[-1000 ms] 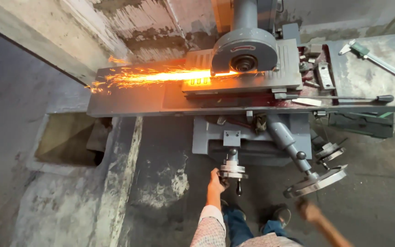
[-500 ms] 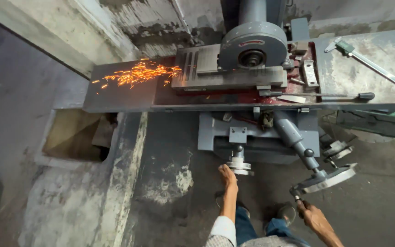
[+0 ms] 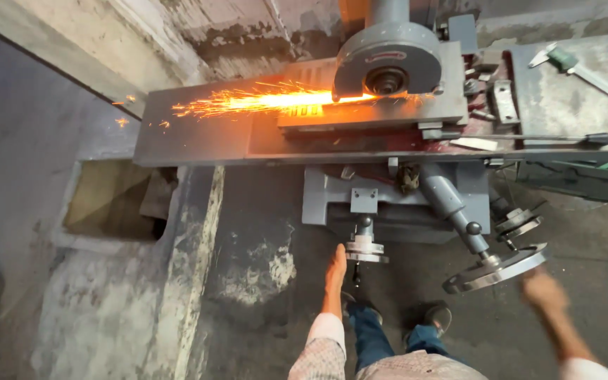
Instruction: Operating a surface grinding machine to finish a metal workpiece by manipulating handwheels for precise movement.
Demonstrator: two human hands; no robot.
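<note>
left hand: fingers laid flat along the rim of the small handwheel, touching it rather than wrapped round it, placed so a push can turn it.
right hand: blurred, just beside the large handwheel; how far it is open or whether it grips, i cannot tell.
feet: planted close under the machine, between the two wheels, so both are in reach.
machine table: long grey slab carrying the workpiece under the wheel.
grinding wheel guard: hooded over the wheel; sparks stream along the table, away from the person.
far corner: a caliper lies set aside on the bench.
</note>
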